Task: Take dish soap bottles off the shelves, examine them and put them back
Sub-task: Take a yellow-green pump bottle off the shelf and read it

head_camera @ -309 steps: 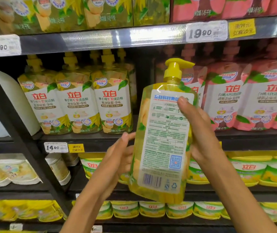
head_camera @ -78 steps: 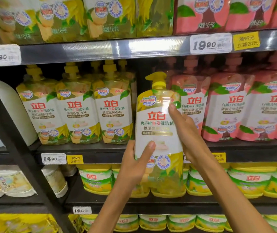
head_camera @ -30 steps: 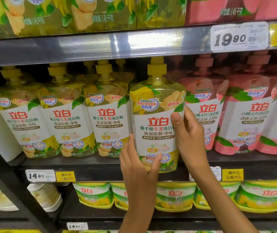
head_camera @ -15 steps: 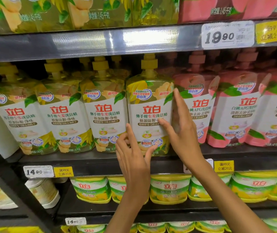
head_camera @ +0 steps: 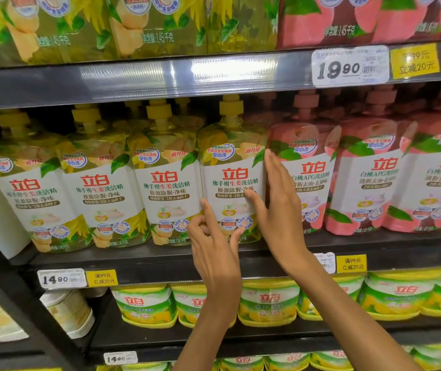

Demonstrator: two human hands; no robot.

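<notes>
A yellow dish soap bottle (head_camera: pixel 231 167) with a pump top and a white label stands upright on the middle shelf (head_camera: pixel 160 259), rightmost in a row of like yellow bottles. My right hand (head_camera: pixel 275 207) lies flat along the bottle's right side, fingers straight and thumb on the label. My left hand (head_camera: pixel 214 245) is in front of the bottle's lower left part, forefinger and thumb stretched out at the label and the other fingers curled. Neither hand grips the bottle.
Pink dish soap bottles (head_camera: pixel 361 178) stand right of the yellow row. The top shelf carries larger yellow and pink bottles (head_camera: pixel 160 25). The shelf below has bottles with green and yellow labels (head_camera: pixel 267 301). Price tags 14.90 (head_camera: pixel 61 278) and 19.90 (head_camera: pixel 347 66) hang on the shelf edges.
The yellow bottle has gone from my hands back onto the middle shelf. In the last half second my fingers have opened and stayed against its front and right side.
</notes>
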